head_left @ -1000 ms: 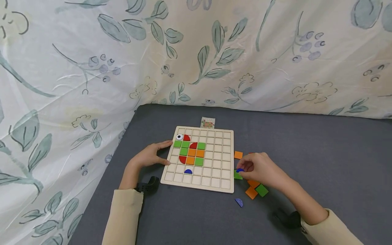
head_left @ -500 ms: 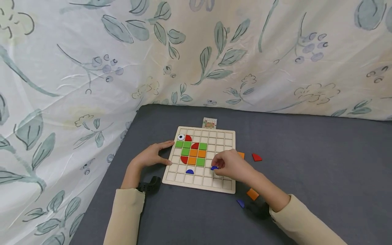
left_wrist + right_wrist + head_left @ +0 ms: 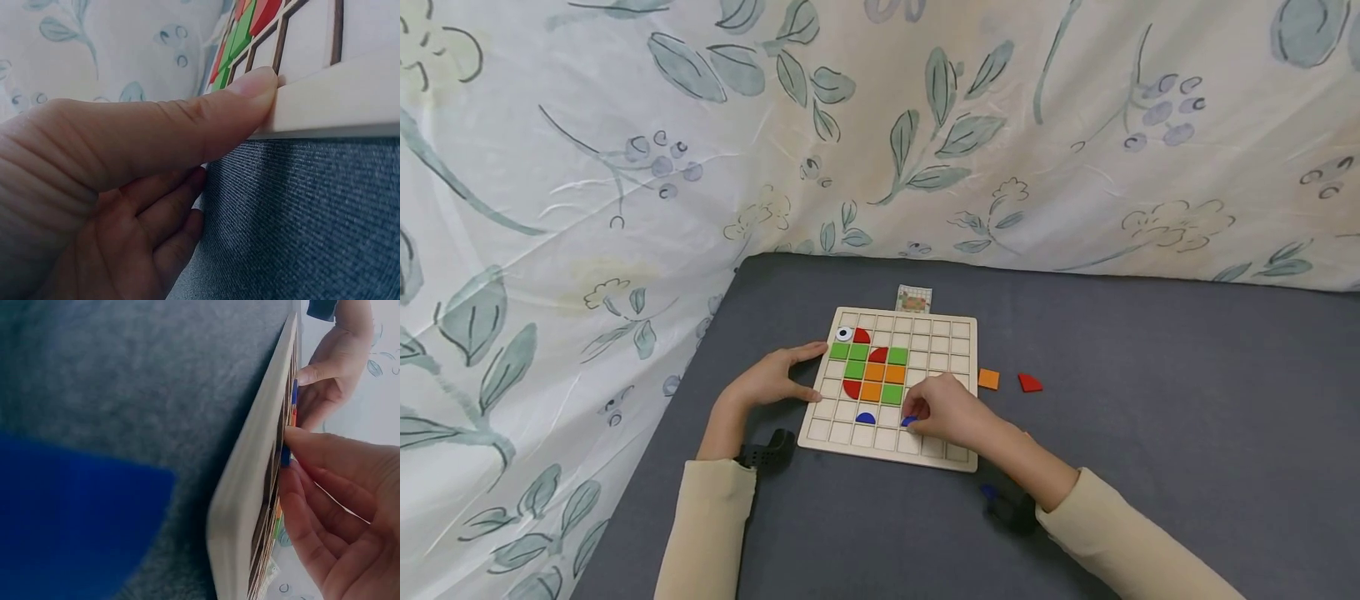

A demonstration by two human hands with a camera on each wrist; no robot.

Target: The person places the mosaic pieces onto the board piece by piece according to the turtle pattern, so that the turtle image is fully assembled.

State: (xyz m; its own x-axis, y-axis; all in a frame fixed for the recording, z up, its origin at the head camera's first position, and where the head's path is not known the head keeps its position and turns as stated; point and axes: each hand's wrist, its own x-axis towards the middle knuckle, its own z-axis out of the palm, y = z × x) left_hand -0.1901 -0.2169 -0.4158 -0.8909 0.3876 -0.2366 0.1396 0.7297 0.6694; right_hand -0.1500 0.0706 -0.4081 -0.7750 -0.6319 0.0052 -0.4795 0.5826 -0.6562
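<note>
A wooden grid board [image 3: 925,333] lies on the dark cloth, bearing green, orange and red tiles and a round eye tile [image 3: 844,334]. One blue half-circle tile [image 3: 866,418] sits in a lower cell. Two columns to its right, my right hand [image 3: 951,408] pinches another blue half-circle tile [image 3: 909,421] between thumb and finger. In the right wrist view that tile [image 3: 285,455] is at the board's surface; whether it is fully seated I cannot tell. My left hand [image 3: 767,377] touches the board's left edge with spread thumb and forefinger; its thumb [image 3: 250,87] presses the rim.
An orange square [image 3: 988,379] and a red quarter-circle [image 3: 1030,382] lie right of the board. A small pattern card [image 3: 913,299] lies behind it. Another blue tile [image 3: 988,492] lies partly hidden beside the right wrist's black strap. Patterned fabric [image 3: 880,125] hangs behind.
My right hand has carried the blue half-circle tile left from the loose tiles onto the board, to a cell in the lower part. The left hand has stayed at the board's edge.
</note>
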